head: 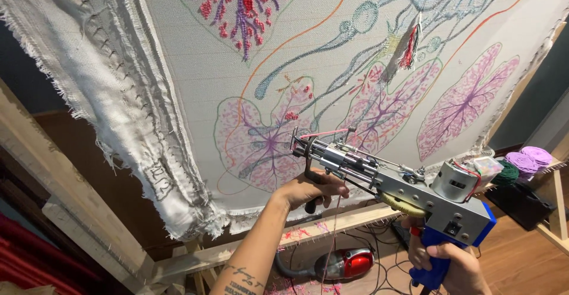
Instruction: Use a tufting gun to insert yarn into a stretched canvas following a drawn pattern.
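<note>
A grey and blue tufting gun [409,188] points at a white cloth [195,64] stretched on a wooden frame [53,194]. My left hand [308,189] grips the gun's black front handle. My right hand [451,264] is closed on the blue rear grip. Pink yarn [323,133] runs to the needle at the gun's tip, which sits close to a pink and purple leaf shape [261,144] tufted on the cloth. More leaf shapes [465,102], red and purple clusters [240,2] and drawn outlines cover the cloth.
Purple and green yarn balls [524,163] lie on a ledge at the right. A red vacuum cleaner [344,264] and cables lie on the wooden floor below the frame. Frayed cloth edges [130,129] hang at the left. A yarn tassel [409,46] dangles from the cloth.
</note>
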